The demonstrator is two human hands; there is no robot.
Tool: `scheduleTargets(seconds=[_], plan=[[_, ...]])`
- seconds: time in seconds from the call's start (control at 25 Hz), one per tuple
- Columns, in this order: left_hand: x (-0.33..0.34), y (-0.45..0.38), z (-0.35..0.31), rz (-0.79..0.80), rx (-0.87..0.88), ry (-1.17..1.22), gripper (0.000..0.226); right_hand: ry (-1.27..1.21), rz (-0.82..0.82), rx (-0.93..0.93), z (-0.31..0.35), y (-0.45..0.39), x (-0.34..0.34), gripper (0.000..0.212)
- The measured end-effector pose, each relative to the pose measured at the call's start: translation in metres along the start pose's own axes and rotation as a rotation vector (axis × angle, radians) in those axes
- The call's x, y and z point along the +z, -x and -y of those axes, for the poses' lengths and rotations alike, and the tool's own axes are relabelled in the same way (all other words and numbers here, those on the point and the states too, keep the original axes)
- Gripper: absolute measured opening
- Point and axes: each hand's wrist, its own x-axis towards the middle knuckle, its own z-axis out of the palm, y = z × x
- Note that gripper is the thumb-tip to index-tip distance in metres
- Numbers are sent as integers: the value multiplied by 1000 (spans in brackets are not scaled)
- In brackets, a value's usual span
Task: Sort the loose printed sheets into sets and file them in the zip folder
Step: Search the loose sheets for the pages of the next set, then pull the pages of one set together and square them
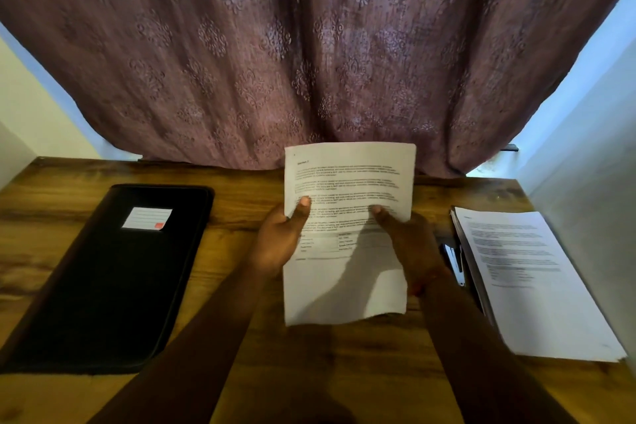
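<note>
Two hands up over the middle of the wooden surface [241,372], sharing one printed sheet [347,286] between them. Left hand [280,237] at the sheet's left edge, thumb on the printed face and the fingers curled behind: a closed grip pinching the paper. Right hand [409,241] at the right edge, thumb laid across the text, the rest of the fingers hidden behind the page; gripping the same sheet as well. Sheet raised off the surface and tilted toward the camera, its top edge standing in front of the curtain [309,45], its lower corner slightly curled. Printed paragraphs in the upper half, a small table below them (text too blurred to read).

Black zip folder [113,282] flat on the left side of the surface, closed, well apart from the hands, with a white label [146,218] on its cover carrying a small red mark at one corner. Stack of printed sheets [537,286] on the right side of the surface, near the right forearm, top page face up. Between that stack and the right wrist, a dark object with white parts [454,263], partly tucked under the stack's edge; cannot tell what kind. Patterned mauve curtain hanging behind the surface, pale walls at either side.
</note>
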Motion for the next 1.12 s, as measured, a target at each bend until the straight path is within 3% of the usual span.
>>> scheduleTargets(seconds=[0.16, 0.28, 0.4, 0.44, 0.52, 0.56, 0.64, 0.72, 0.84, 0.96, 1.04, 1.12], plan=[[-1, -10, 6, 118, -168, 14, 22, 44, 116, 102, 0, -11, -12, 20], [3, -8, 24, 52, -245, 20, 21, 69, 186, 161, -9, -9, -15, 13], [6, -2, 38, -26, -270, 56, 18, 128, 175, 116, -22, -15, -36, 22], [6, 0, 42, -44, -269, 66, 19, 267, 88, 77, -31, -21, -50, 24], [5, 5, 48, -72, -267, 81, 20, 843, -134, 13, -62, -38, -89, 30], [3, 7, 51, -79, -270, 79, 21, 1066, -197, 10, -77, -42, -104, 36], [2, 11, 56, -90, -282, 52, 21, 1276, -211, -5, -100, -47, -123, 42], [4, 16, 61, -94, -269, -5, 22, 1306, -185, -64, -107, -50, -123, 41], [10, 24, 64, -97, -234, -65, 24, 1078, -134, -121, -107, -56, -117, 38], [10, 29, 68, -120, -251, -63, 22, 1256, 29, -293, -116, -64, -112, 54], [7, 35, 71, -131, -257, -57, 25, 1233, 92, -227, -109, -73, -106, 61], [3, 41, 73, -133, -244, -39, 29, 976, 111, -95, -107, -80, -101, 55]])
